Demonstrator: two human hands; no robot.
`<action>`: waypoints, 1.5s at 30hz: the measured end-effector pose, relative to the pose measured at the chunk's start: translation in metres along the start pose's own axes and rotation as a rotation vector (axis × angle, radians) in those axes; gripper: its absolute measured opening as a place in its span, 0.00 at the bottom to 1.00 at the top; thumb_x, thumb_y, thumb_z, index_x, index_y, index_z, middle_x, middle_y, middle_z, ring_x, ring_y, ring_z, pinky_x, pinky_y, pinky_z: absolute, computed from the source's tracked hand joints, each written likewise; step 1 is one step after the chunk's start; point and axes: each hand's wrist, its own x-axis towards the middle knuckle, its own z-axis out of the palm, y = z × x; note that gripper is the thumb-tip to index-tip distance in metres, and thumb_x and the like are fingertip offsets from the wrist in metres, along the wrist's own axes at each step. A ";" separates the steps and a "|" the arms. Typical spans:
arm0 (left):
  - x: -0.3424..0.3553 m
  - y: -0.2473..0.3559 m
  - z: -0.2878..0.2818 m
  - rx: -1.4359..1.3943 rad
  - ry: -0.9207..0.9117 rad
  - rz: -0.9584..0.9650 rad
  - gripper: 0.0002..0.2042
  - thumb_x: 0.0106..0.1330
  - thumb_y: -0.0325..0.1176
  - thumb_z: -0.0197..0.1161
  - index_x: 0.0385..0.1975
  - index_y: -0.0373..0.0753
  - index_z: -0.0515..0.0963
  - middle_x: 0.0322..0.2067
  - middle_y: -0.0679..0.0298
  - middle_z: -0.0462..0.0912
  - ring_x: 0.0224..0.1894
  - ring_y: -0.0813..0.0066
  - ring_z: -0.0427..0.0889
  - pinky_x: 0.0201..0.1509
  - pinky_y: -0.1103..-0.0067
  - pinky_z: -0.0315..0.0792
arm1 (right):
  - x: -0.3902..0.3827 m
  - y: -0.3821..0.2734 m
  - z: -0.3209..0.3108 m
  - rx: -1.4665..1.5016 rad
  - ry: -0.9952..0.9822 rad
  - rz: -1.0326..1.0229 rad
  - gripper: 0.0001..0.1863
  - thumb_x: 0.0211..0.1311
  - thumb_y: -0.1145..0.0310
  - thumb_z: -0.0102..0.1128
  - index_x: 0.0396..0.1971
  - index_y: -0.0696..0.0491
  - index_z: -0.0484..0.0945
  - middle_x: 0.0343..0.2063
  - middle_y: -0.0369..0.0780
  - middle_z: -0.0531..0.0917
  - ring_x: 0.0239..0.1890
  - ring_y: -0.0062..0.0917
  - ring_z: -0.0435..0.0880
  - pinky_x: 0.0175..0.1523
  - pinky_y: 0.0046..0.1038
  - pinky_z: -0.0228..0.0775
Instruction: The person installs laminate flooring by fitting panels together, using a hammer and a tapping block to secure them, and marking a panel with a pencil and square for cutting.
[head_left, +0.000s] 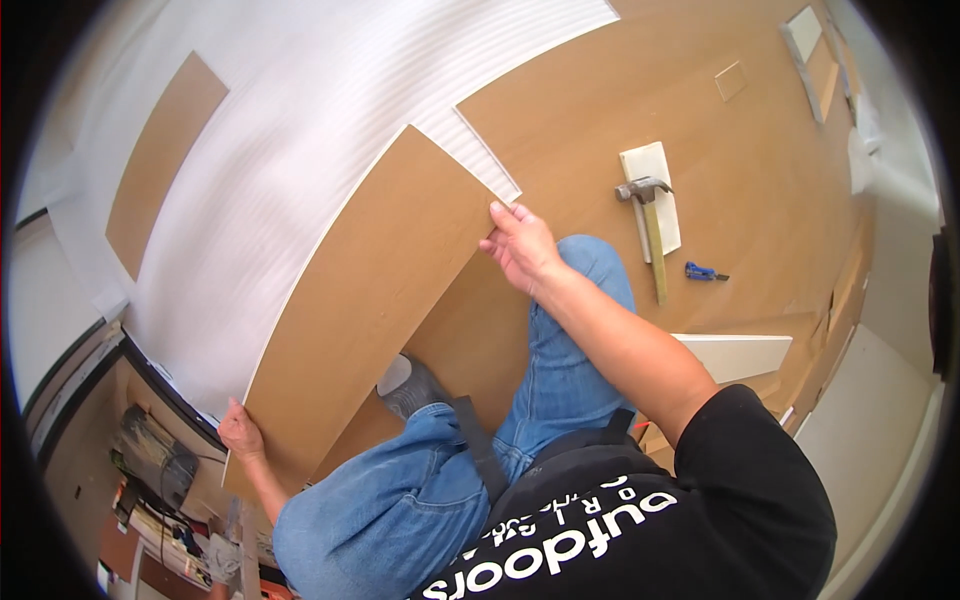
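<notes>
Panel (370, 310), brown and long, slants before the person's legs (560, 365). Right hand (520, 245) pinches its upper right corner; left hand (241, 432) closes around its lower left edge, fingers partly hidden. If one grip loosens, it could twist and scratch the white sheet (260, 200).

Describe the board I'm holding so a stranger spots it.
Start at the blue jeans. Ahead and left, a long brown board slants from the left hand to the right hand. Unlike the brown strip farther left, it has hands on it.
</notes>
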 end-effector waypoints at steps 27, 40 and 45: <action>0.089 0.105 -0.021 0.200 -0.141 0.073 0.29 0.79 0.52 0.52 0.24 0.30 0.76 0.16 0.48 0.70 0.19 0.58 0.67 0.28 0.63 0.66 | 0.025 0.008 0.009 -0.400 0.197 0.236 0.30 0.78 0.43 0.49 0.43 0.61 0.76 0.30 0.44 0.84 0.27 0.26 0.87 0.26 0.25 0.79; 0.099 0.113 -0.021 0.250 -0.133 0.098 0.29 0.79 0.53 0.51 0.25 0.29 0.77 0.17 0.46 0.71 0.19 0.55 0.67 0.29 0.63 0.68 | 0.024 0.004 0.010 -0.380 0.198 0.219 0.30 0.78 0.44 0.48 0.41 0.62 0.76 0.30 0.44 0.84 0.27 0.27 0.86 0.29 0.26 0.79; 0.106 0.119 -0.025 0.225 -0.165 0.069 0.30 0.79 0.54 0.51 0.25 0.30 0.77 0.17 0.47 0.71 0.20 0.55 0.68 0.30 0.64 0.68 | 0.028 0.009 0.005 -0.364 0.205 0.206 0.29 0.79 0.45 0.48 0.42 0.62 0.76 0.30 0.44 0.84 0.30 0.27 0.86 0.32 0.26 0.80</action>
